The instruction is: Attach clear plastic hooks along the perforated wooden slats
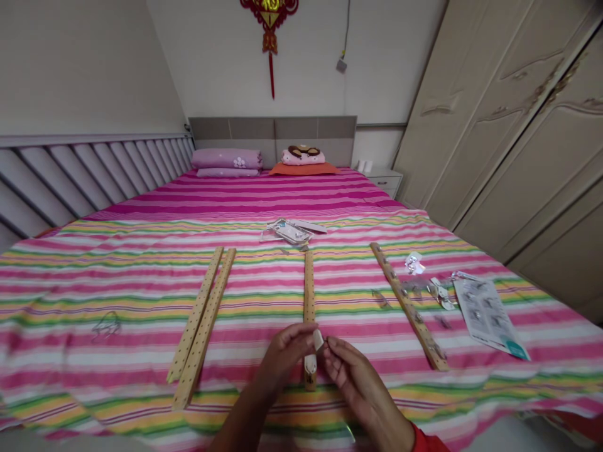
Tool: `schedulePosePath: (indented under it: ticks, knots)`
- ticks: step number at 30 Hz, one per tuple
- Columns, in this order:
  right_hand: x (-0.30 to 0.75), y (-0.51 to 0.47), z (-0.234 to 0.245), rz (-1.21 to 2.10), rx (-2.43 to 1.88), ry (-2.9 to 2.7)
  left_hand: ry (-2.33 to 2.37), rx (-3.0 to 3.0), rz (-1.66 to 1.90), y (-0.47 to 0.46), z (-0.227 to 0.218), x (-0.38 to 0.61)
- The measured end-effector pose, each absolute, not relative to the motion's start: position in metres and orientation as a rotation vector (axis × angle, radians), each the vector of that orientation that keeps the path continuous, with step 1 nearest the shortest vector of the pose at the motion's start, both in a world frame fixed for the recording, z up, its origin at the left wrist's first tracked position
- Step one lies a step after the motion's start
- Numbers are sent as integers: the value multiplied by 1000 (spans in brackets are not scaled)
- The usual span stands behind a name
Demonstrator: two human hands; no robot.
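Between the thumb and fingers of my left hand [281, 359] is a small white flat piece [318, 340], tilted upright. Just to its right, my right hand [351, 380] is closed in a pinch; what its fingertips hold, if anything, is too small to make out. Both hands are above the near end of a wooden strip with holes [309, 295], which lies lengthwise in the middle of the bed. Another white rounded piece [309, 363] sits on that strip, just below the fingers.
Two wooden strips with holes [202, 333] lie side by side at left. A third strip [407, 304] at right carries clear small packets. Beyond it lie a blister card [492, 314] and white scraps [440, 293]. Opened packaging [292, 232] lies farther back; crumpled clear plastic [107, 325] is far left.
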State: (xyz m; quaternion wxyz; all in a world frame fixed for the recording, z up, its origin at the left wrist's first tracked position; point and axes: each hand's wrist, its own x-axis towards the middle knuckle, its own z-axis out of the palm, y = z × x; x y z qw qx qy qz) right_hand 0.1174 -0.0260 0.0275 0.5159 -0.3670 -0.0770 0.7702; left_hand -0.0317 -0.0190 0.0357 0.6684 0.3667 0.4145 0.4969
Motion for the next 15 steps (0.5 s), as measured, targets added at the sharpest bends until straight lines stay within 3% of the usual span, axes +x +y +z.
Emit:
schedulePosePath:
  ticks: [15]
  knots:
    - [111, -30, 30, 1950, -810, -32, 1074, 790, 1234, -18, 36, -31]
